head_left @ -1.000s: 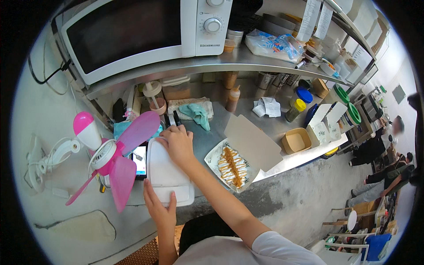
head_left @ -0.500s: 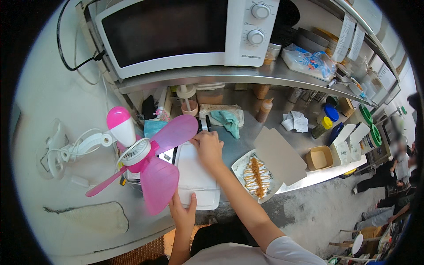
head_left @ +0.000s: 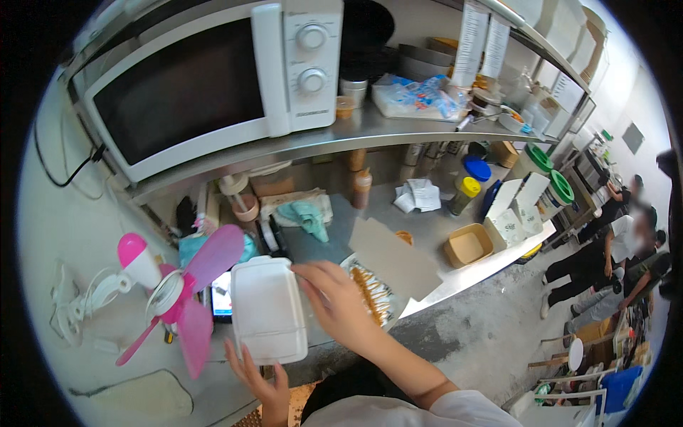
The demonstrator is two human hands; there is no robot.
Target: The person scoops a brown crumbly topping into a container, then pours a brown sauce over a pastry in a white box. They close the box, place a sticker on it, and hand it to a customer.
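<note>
- My left hand [head_left: 262,383], fingers spread, meets the white lidded container [head_left: 269,312];
- my right hand [head_left: 339,302], grip unclear, partly hides the food carton [head_left: 395,257];
- microwave [head_left: 313,60] lettering's blurred!

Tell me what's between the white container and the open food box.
The head view shows the right hand between the white container and the open food box, with countertop beyond it.

The right hand [head_left: 340,306] hides part of the topped food [head_left: 372,293]; the lit screen [head_left: 222,297] is too small to read.
</note>
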